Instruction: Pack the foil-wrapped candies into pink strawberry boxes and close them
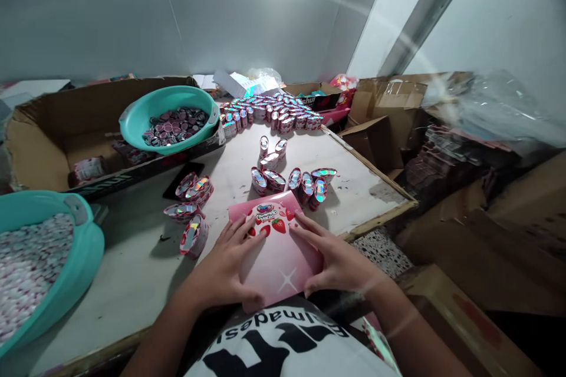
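A pink card or flat carton [279,265], printed with strawberries and a white sparkle, is between my hands at the table's near edge, close to my shirt. My left hand [227,262] grips its left side, fingers stretched over the printed top and thumb along the lower edge. On the opposite side, my right hand [338,259] has its fingers on the upper right and its thumb by the lower right corner. Just beyond it stand small oval containers [274,179] with shiny holographic tops. More of these oval containers [194,235] are grouped left of my left hand.
Many oval containers [285,123] are packed at the table's [358,177] far end. One teal basin [88,265] holds small pale pieces; another teal basin [170,94] with dark round pieces rests on a cardboard box [57,106]. More cartons [469,224] stand on the right.
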Available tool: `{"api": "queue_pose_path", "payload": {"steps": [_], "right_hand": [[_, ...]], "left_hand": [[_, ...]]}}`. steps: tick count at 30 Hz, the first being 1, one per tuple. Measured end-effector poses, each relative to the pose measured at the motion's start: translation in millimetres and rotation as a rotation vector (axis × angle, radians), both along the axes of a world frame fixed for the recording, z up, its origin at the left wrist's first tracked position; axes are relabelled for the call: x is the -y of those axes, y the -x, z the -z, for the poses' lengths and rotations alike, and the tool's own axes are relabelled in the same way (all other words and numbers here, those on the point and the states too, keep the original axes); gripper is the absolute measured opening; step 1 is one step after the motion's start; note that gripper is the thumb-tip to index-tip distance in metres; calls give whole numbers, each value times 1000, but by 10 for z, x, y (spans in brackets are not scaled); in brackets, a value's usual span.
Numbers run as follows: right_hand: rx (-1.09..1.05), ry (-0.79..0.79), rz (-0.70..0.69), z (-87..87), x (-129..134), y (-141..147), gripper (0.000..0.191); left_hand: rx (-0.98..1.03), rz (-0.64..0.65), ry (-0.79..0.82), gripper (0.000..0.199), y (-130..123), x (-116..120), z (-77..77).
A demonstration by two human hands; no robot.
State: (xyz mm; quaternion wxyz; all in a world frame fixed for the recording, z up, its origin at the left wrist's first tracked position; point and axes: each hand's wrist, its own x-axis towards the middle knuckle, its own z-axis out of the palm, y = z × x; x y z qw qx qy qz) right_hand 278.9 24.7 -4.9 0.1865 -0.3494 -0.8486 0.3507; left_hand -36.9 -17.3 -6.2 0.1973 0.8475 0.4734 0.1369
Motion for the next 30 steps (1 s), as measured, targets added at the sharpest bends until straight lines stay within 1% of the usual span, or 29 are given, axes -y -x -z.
{"api": "queue_pose_path", "payload": {"steps": [1, 3, 6, 9, 11, 13, 16, 18, 21, 26, 28, 30], "right_hand": [[11, -26, 0, -7, -8, 25, 111], [46, -118, 16, -14, -31, 100, 109], [86, -301, 72, -2, -67, 217, 95], [97, -418, 106, -2, -93, 263, 72], [86, -452, 114, -37, -100, 255, 55], [54, -482, 137, -96, -101, 241, 42], [-20, -530, 190, -191, -109, 247, 31], [-69, -524, 193, -225, -122, 264, 29], [-119, -456, 181, -213, -134, 268, 32], [-143, -348, 141, -104, -96, 171, 50], [-130, -333, 128, -69, -79, 121, 57], [-123, -337, 126, -47, -68, 84, 60]], "left_hand": [[-13, 0, 5, 120, 13, 65, -1], [-31, -40, -32, 116, 7, 152, 16], [-70, -83, -158, 93, -36, 171, 67], [-97, -81, -257, 71, -39, 128, 86], [-53, -65, -293, 58, 2, 108, 60], [54, -60, -341, 48, 66, 99, 13], [214, -54, -396, 43, 155, 92, -45], [256, -33, -413, 46, 184, 84, -49], [233, -16, -450, 51, 179, 82, -2], [232, -16, -513, 51, 138, 100, 81], [246, -16, -524, 50, 138, 108, 81], [263, -15, -512, 50, 156, 116, 69]]}}
